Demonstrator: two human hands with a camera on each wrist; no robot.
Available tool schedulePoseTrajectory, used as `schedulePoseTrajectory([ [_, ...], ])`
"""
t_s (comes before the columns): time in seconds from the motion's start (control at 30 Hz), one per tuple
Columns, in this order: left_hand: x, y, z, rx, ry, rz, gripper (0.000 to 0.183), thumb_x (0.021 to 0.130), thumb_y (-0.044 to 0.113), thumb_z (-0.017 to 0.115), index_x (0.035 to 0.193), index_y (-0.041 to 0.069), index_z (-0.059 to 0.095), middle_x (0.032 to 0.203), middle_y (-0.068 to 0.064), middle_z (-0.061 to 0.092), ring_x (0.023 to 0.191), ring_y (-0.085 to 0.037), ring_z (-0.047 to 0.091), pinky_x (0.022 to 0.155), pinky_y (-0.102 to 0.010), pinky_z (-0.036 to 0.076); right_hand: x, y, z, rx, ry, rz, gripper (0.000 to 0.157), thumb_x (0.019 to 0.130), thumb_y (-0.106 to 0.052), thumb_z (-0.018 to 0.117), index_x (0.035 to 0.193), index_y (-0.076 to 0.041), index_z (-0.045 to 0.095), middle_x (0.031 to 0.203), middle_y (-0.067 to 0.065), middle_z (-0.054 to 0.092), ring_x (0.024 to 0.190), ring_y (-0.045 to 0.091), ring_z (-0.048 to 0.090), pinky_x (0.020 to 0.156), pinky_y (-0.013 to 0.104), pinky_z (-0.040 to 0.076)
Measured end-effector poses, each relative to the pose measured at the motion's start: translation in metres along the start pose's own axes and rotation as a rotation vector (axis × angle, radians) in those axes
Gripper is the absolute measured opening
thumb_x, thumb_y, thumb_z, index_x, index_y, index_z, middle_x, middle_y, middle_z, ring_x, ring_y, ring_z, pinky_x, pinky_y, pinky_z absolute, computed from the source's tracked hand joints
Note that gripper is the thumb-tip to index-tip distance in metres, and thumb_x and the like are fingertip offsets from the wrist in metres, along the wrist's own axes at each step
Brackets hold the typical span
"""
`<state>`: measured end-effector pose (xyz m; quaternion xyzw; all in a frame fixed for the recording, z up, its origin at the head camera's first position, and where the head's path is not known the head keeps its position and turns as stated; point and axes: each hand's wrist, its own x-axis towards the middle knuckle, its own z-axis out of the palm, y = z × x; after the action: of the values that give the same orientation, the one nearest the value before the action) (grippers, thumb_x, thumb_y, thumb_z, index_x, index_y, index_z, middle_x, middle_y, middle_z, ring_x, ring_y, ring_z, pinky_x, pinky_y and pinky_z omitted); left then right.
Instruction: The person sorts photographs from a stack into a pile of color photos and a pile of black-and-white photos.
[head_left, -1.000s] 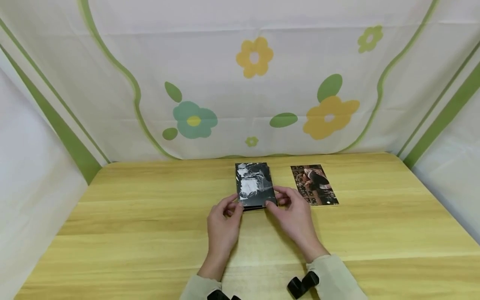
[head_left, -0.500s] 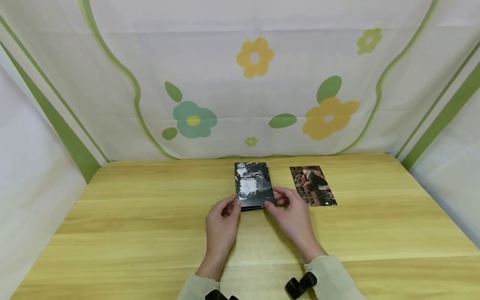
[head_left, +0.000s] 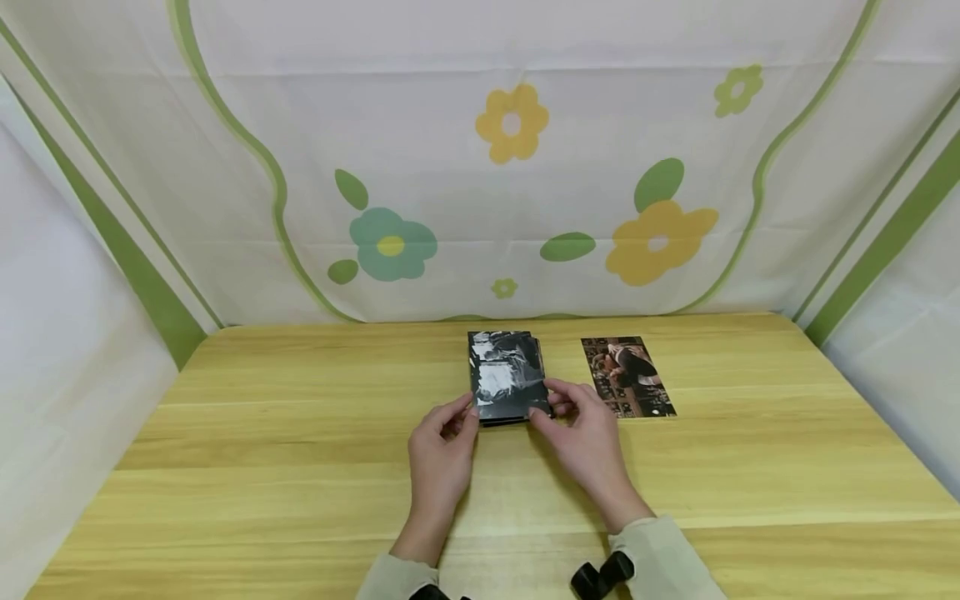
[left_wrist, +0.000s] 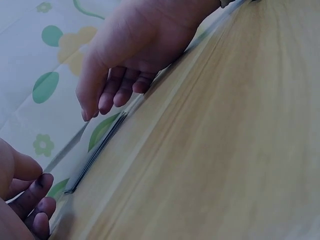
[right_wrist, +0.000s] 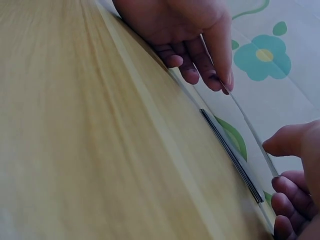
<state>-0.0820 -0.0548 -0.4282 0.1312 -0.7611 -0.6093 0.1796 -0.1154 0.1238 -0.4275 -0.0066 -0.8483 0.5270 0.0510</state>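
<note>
A photo card (head_left: 507, 379) with a black-and-white picture is held by its near corners. My left hand (head_left: 441, 454) pinches its left edge, and my right hand (head_left: 588, 437) pinches its right edge between thumb and fingers. In the right wrist view the raised card (right_wrist: 252, 131) shows as a thin line from fingertips to fingertips. Below it, with a gap between, a small stack of dark-edged cards (right_wrist: 232, 157) lies on the table. In the head view the held card covers most of that stack, whose edge peeks out at the right and near sides.
A colour photo card (head_left: 632, 377) lies flat on the wooden table (head_left: 262, 467), to the right of the stack. A white cloth (head_left: 450, 125) printed with flowers hangs behind the table's far edge. Black wrist devices (head_left: 602, 575) sit at the cuffs.
The held card has shifted slightly left, and a little more of the stack shows past its right edge. Both hands keep their hold. The head view has tilted slightly.
</note>
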Motion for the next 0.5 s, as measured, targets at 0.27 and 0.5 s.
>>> schedulePoseTrajectory([
  [0.27,0.001,0.0,0.001,-0.033,0.01,0.018,0.022,0.093,0.003,0.079,0.114,0.005,0.083,0.095,-0.01,0.077,0.083,-0.013,0.061,0.073,-0.02,0.049,-0.001,-0.002,0.002,-0.017,0.009,0.004,0.056,0.088,-0.02,0.087,0.141,-0.011,0.069,0.118,0.006,0.069,0.107,0.021,0.063,0.089,0.024,0.053],
  [0.5,-0.001,0.002,-0.006,0.019,0.03,0.054,0.022,0.093,0.0,0.076,0.114,0.002,0.081,0.095,-0.011,0.076,0.084,-0.015,0.063,0.074,-0.02,0.051,-0.006,-0.01,0.009,0.025,0.016,-0.033,0.052,0.092,-0.014,0.083,0.141,-0.009,0.068,0.116,0.008,0.067,0.102,0.02,0.063,0.085,0.02,0.055],
])
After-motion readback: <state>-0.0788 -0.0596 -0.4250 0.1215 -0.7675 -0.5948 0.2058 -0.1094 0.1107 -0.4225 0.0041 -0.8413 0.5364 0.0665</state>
